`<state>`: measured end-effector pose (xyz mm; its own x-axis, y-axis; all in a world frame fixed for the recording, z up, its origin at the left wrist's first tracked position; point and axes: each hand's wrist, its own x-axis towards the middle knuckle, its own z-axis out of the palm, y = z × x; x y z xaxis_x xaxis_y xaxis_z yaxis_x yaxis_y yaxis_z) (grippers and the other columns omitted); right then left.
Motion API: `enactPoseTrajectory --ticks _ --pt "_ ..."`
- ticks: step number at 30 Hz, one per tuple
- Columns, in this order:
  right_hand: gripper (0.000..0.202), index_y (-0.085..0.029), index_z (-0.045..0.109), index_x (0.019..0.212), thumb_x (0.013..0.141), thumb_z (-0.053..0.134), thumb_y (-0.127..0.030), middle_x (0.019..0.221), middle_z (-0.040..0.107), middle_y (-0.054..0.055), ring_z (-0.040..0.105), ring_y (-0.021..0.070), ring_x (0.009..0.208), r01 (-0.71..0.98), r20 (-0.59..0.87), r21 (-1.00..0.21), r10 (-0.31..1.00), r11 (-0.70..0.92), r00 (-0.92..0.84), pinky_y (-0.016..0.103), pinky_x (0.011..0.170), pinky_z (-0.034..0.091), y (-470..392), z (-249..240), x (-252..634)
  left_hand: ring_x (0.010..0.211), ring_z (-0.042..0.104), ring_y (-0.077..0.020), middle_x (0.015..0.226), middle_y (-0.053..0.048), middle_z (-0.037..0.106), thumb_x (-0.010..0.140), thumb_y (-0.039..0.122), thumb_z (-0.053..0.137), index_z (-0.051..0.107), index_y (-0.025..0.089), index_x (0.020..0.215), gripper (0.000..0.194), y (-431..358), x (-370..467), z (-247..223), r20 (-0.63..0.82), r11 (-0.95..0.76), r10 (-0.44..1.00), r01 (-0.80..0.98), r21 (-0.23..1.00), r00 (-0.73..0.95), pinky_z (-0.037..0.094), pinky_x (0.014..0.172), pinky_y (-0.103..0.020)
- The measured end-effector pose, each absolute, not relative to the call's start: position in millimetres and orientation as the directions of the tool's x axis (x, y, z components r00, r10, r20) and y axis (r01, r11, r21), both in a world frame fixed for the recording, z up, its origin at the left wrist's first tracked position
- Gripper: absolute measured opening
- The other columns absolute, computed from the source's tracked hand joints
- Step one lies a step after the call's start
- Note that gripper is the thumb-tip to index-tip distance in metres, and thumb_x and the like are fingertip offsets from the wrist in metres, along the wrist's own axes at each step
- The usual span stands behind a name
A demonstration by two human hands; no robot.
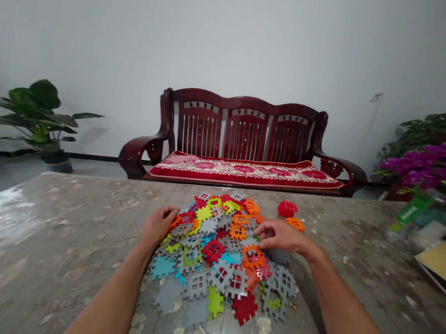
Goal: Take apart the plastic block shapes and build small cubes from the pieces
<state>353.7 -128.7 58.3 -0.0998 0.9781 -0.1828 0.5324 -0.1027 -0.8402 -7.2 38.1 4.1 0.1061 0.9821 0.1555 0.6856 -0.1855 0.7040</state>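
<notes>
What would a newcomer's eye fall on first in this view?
Probably the heap of bright interlocking pieces on the table, with the left hand and right hand at its sides. Behind stands a dark red wooden bench; purple flowers glow at far right.

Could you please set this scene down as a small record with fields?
Work surface: patterned tabletop
Main items: pile of notched plastic pieces, many with window-like openings
Colours: grey, red, orange, blue, yellow-green
Left hand: at pile's left edge; grip unclear
Right hand: at pile's right side; grip unclear
Set apart, right: red piece, orange piece
Behind table: wooden bench, red patterned cover
</notes>
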Motion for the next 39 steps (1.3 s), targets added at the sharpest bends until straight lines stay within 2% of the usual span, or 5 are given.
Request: enactPoseTrajectory --ticks 10,19,24,30,39 --pt "0.018 -0.022 0.073 0.087 0.070 0.070 -0.022 0.077 0.071 -0.002 0.060 0.0124 0.067 0.872 -0.189 -0.485 0.982 -0.066 -0.031 0.021 0.055 0.035 -137 74 323 0.083 0.068 -0.0212 0.090 -0.002 0.078 0.080 0.050 0.050 0.074 0.021 0.092 0.039 39 -8 1 0.167 -0.187 0.981 0.675 0.714 0.095 0.046 0.072 -0.027" --pt "0.020 -0.022 0.073 0.085 0.072 0.059 -0.020 0.073 0.069 0.000 0.060 0.0148 0.064 0.753 0.190 -0.657 0.974 0.031 0.125 0.024 0.059 0.043 -126 59 332 0.081 0.068 -0.0211 0.086 -0.001 0.078 0.082 0.048 0.049 0.074 0.022 0.090 0.037 34 -5 9 0.156 -0.177 0.983 0.675 0.716 0.093 0.046 0.070 -0.026" --pt "0.022 -0.023 0.071 0.094 0.078 0.056 -0.020 0.092 0.071 0.005 0.064 0.0182 0.080 0.794 0.441 -0.591 0.882 0.145 0.167 0.029 0.074 0.049 -122 61 331 0.080 0.068 -0.0214 0.085 -0.002 0.077 0.081 0.048 0.050 0.074 0.020 0.089 0.037 35 -5 8 0.150 -0.172 0.984 0.677 0.716 0.092 0.047 0.070 -0.026" --pt "0.033 -0.024 0.072 0.092 0.077 0.046 -0.010 0.093 0.072 0.002 0.066 0.0182 0.087 0.830 0.390 -0.546 0.911 0.113 0.133 0.031 0.081 0.049 -120 49 342 0.083 0.068 -0.0225 0.089 -0.004 0.077 0.082 0.051 0.048 0.074 0.020 0.093 0.042 37 -6 4 0.152 -0.187 0.982 0.686 0.703 0.112 0.047 0.069 -0.027" --pt "0.024 -0.024 0.072 0.099 0.083 0.053 -0.026 0.102 0.073 0.004 0.064 0.0221 0.097 0.803 0.345 -0.596 0.907 0.012 0.243 0.036 0.089 0.048 -112 33 340 0.082 0.068 -0.0214 0.087 -0.002 0.077 0.082 0.050 0.048 0.073 0.021 0.092 0.039 40 -7 1 0.140 -0.172 0.985 0.683 0.710 0.102 0.046 0.071 -0.027"
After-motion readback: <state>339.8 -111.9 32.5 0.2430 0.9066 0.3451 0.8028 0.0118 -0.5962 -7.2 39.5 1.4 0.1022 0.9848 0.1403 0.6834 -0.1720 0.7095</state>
